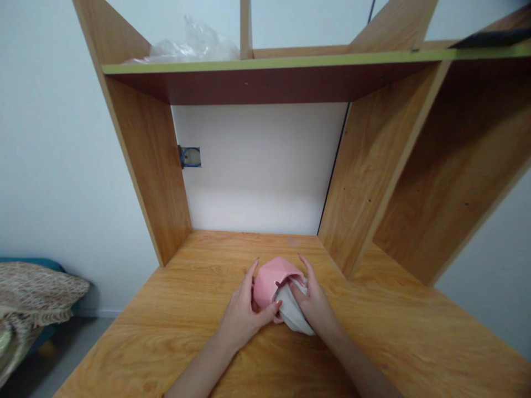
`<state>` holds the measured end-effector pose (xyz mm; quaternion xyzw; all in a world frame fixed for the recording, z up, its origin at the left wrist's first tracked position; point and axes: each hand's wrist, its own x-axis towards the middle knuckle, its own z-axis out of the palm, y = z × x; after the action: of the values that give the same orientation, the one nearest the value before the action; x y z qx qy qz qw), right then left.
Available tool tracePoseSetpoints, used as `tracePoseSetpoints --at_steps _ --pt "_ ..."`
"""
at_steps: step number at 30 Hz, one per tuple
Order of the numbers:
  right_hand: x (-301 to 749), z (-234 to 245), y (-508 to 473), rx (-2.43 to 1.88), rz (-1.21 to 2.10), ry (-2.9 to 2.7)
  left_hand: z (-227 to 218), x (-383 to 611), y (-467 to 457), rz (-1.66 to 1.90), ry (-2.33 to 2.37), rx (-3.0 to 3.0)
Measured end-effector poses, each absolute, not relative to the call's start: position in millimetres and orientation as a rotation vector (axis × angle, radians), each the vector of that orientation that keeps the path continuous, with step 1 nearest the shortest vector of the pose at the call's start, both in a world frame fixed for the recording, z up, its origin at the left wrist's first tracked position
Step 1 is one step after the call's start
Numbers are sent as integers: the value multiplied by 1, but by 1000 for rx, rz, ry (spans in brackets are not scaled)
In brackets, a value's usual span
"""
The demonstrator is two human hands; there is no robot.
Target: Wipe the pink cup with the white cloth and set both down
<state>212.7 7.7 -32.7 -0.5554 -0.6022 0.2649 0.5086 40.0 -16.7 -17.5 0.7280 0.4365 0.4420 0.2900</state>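
Observation:
A glossy pink, faceted hollow vessel [274, 276] is tilted just over the wooden desk, its opening turned toward the right; its exact kind is unclear. My left hand [244, 307] wraps round its left side, the thumb at the lower rim. A light grey cloth [293, 309] is partly tucked into the opening and hangs down below it. My right hand [313, 301] presses the cloth at the opening with its thumb, while the fingers reach round the vessel's far right side. Whether the vessel touches the desk cannot be made out.
The wooden desk [199, 326] runs under both forearms. Upright side panels [145, 160] and a green-edged shelf [290, 59] frame the white back wall. Clear plastic wrapping [194, 47] lies on the shelf. An open wall socket box [191, 157] shows at left, and a woven throw [37, 293] lower left.

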Motion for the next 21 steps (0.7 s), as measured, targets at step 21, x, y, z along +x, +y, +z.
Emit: tracePoseSetpoints --at_steps 21 --pt "211 -25 4 -1471 519 -1464 -11 45 -25 1162 1179 2008"
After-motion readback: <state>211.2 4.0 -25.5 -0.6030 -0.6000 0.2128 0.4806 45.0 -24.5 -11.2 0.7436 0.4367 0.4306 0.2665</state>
